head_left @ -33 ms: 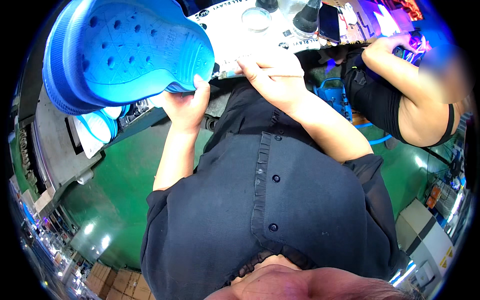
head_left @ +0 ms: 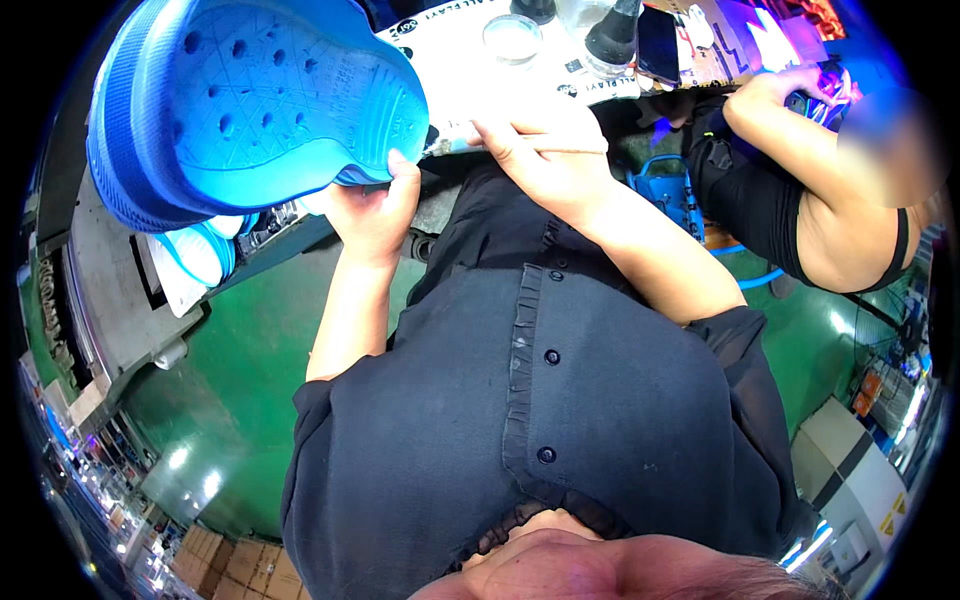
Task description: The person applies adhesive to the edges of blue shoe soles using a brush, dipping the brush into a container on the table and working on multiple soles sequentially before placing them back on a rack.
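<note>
A large blue foam clog (head_left: 290, 110) with round holes fills the upper left. My left hand (head_left: 375, 210) is closed on its lower right edge, thumb over the rim. My right hand (head_left: 560, 165) pinches a thin brush (head_left: 565, 144) with a pale wooden handle. The brush tip points left, close to the clog's right end; I cannot tell whether it touches.
On the white-covered worktable (head_left: 460, 60) stand a round clear dish (head_left: 512, 40), a black-topped bottle (head_left: 612, 42) and a phone (head_left: 658, 45). Blue-and-white shoe parts (head_left: 195, 252) lie below the clog. At right sits a co-worker (head_left: 790, 170) beside a blue stool (head_left: 668, 195).
The clog has shifted and turned very slightly to the right in my left hand. My right hand and the brush have moved slightly left.
</note>
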A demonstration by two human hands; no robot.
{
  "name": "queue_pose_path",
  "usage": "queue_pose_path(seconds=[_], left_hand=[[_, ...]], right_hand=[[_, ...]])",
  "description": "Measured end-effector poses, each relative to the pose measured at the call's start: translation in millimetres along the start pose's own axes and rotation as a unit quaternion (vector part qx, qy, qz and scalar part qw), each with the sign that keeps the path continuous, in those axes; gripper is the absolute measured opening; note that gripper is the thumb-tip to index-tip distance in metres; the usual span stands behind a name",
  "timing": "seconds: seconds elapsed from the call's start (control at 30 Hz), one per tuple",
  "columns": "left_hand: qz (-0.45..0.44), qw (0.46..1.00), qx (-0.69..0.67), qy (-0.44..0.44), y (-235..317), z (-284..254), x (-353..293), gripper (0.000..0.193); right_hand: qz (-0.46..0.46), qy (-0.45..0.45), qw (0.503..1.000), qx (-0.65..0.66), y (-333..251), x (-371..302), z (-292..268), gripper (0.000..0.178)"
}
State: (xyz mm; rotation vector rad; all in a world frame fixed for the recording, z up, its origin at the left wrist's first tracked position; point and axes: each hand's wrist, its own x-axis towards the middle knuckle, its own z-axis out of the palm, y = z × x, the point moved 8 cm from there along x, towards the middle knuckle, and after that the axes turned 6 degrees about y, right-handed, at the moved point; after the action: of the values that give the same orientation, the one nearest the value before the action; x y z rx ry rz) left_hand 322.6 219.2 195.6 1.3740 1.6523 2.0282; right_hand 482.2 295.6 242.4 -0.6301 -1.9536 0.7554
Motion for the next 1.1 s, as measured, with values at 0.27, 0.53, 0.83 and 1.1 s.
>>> queue_pose_path(seconds=[0.27,0.53,0.83,1.1], left_hand=[[0.064,0.994,0.067,-0.06,5.9,3.6,-1.7,0.047],[-0.049,0.998,-0.013,-0.04,8.7,0.5,14.8,0.046],[-0.368,0.868,-0.202,-0.265,77.9,71.7,41.8,0.081],[-0.358,0.767,-0.439,-0.301,120.8,308.8,212.8,0.052]], right_hand=[[-0.032,0.013,0.999,0.006,-5.4,-1.5,-1.2,0.013],[0.052,0.105,0.992,0.04,14.0,-7.2,-47.4,0.02],[0.267,0.236,0.914,0.193,87.6,-51.3,-108.2,0.027],[0.295,0.244,0.898,0.218,94.8,-60.8,-131.8,0.032]])
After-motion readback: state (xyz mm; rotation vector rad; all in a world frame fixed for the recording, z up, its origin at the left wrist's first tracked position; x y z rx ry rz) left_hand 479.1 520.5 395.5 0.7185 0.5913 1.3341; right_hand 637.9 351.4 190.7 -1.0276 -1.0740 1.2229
